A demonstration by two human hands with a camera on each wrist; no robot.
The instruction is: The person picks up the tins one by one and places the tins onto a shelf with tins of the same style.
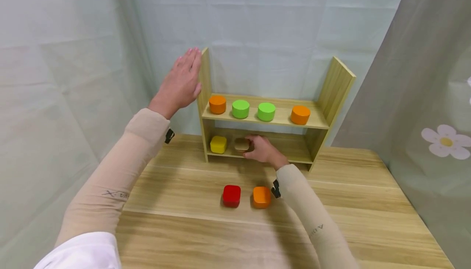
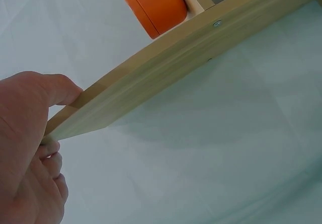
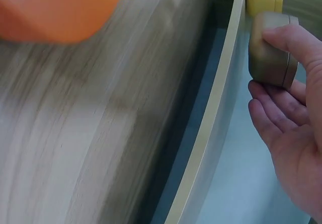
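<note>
The right hand [image 1: 262, 149] pinches a tan block [image 1: 241, 144] (squarish, rounded corners, dull beige) on the lower board of the wooden shelf [image 1: 333, 93], just beside a yellow block [image 1: 218, 144]. The left hand [image 1: 181, 83], fingers straight, presses flat against the shelf's left upright.

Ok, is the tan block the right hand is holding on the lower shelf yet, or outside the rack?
On it. The tan block sits on the lower shelf beside the yellow block, with the right hand gripping it.
</note>
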